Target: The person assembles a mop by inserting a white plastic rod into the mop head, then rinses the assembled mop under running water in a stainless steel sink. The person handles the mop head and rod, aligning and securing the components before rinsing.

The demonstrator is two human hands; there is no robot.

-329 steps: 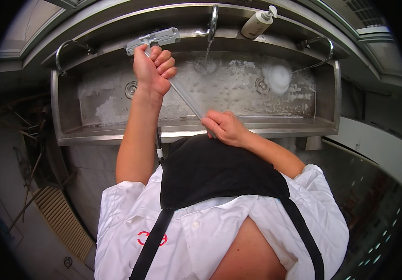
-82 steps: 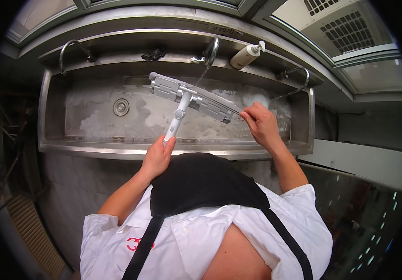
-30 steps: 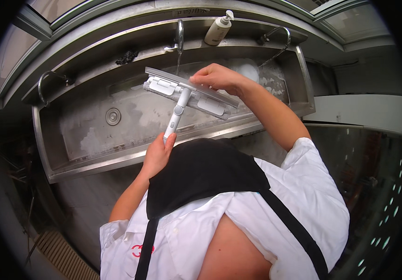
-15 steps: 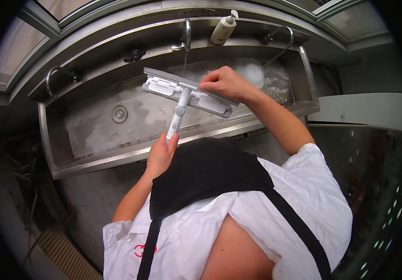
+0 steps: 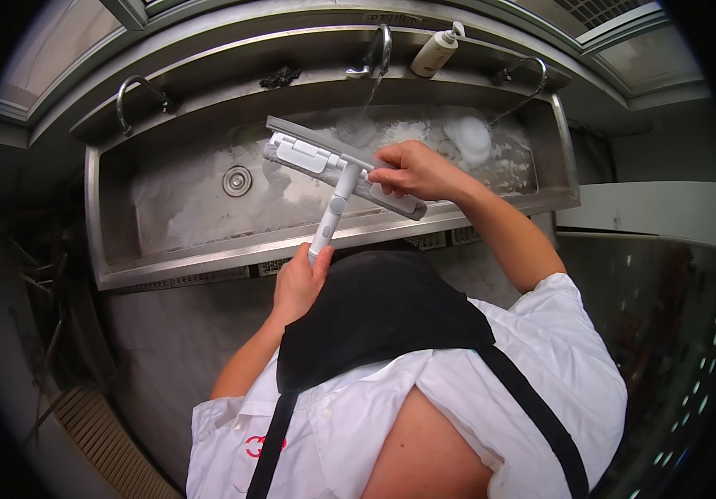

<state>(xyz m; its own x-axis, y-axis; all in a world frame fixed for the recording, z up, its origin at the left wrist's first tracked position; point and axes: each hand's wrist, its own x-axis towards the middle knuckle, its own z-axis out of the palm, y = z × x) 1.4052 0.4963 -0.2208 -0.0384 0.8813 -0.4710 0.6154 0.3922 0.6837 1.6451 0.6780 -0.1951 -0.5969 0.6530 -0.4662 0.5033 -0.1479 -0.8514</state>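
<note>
A white and grey window squeegee [image 5: 338, 204] with a fluffy pad along its head is held over the long steel sink [image 5: 183, 257], its head slanting down to the right. My left hand [image 5: 299, 283] is closed round the lower end of the handle. With bent fingers, my right hand [image 5: 421, 172] grips the squeegee head just right of the handle joint and hides part of it. A thin stream of water runs from the middle faucet [image 5: 385, 51] behind the head.
Along the back ledge stand a pump bottle [image 5: 434, 55], a left faucet [image 5: 125, 104] and a right faucet [image 5: 541, 71], also running. A dark scrubber-like clump [image 5: 280, 77] lies there too. White foam [image 5: 468, 139] and a round drain [image 5: 237, 180] show in the basin.
My right hand has shifted from pinching the blade edge to a grip lower across the head, near the handle joint. The whole view has swung slightly, so the sink appears farther right.
</note>
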